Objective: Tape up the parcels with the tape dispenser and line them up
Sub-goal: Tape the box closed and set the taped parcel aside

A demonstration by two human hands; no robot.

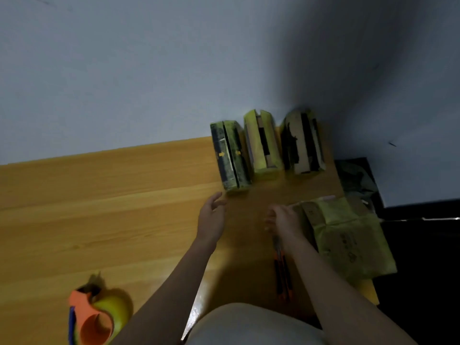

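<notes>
Three taped parcels stand side by side at the back of the wooden table (99, 207): a dark green one (230, 155), a yellow one (263, 143) and a brown-and-black one (302, 143). My left hand (211, 215) hovers just in front of the dark green parcel, fingers loose and holding nothing. My right hand (283, 222) touches the left edge of a flat yellow-taped parcel (348, 240) lying at the table's right side; its fingers are blurred. The orange tape dispenser (95, 317) with a yellow roll lies at the front left.
A black-and-orange utility knife (282, 275) lies on the table under my right forearm. The wall runs close behind the parcels. Past the table's right edge is a dark floor with a dark bag (356, 178).
</notes>
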